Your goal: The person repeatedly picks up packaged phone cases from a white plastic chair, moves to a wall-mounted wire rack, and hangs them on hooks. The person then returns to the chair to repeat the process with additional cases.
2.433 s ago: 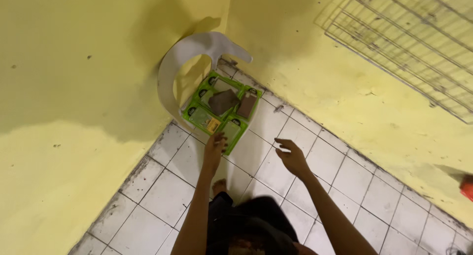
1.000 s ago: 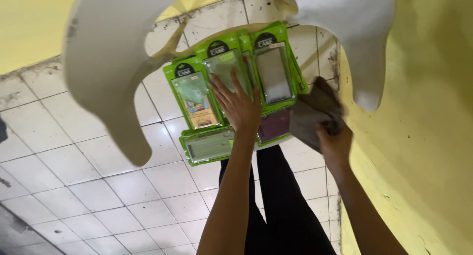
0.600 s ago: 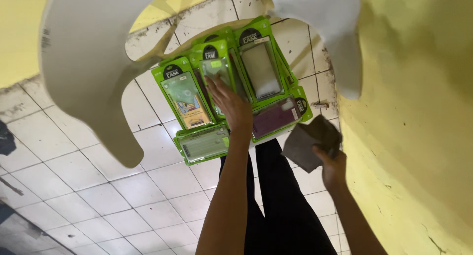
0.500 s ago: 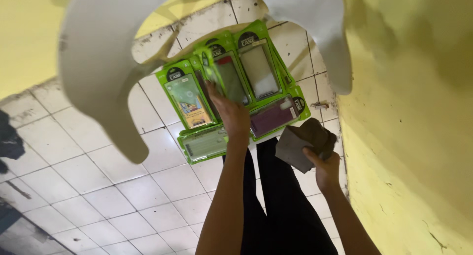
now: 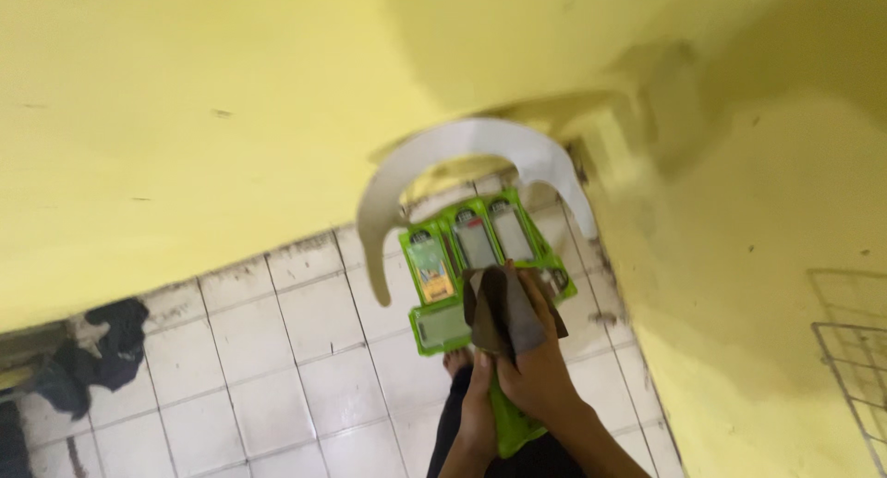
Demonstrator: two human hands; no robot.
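While the view looks down into a corner of yellow walls (image 5: 185, 118), both hands sit low and right of the frame's centre. The right hand (image 5: 540, 372) is closed around a dark brown, flat, wallet-like piece (image 5: 508, 316), whose upper end fans out above the fingers and covers part of the packs behind it. The left hand (image 5: 480, 409), just left of and touching the right, grips the lower part of a bright green plastic pack (image 5: 513, 427) that runs down between the two hands toward the bottom edge; the fingers are clenched on it, though the blur hides how exactly they sit.

Above the hands, in the middle of the frame, a fan of bright green blister packs with clear windows (image 5: 467, 247) lies on the white tiled floor (image 5: 277, 349). Three stand side by side, and a fourth green pack (image 5: 442, 326) lies crosswise just below the leftmost one. A white, curved, horseshoe-shaped plastic piece (image 5: 443, 159) arches over the packs' upper ends, against the base of the wall.

At the lower left, a dark crumpled cloth (image 5: 102, 353) lies on the tiles near the wall's foot. At the right edge, part of a wire grid rack (image 5: 855, 349) leans on the yellow wall. Bare toes show on the tiles beside the left wrist.
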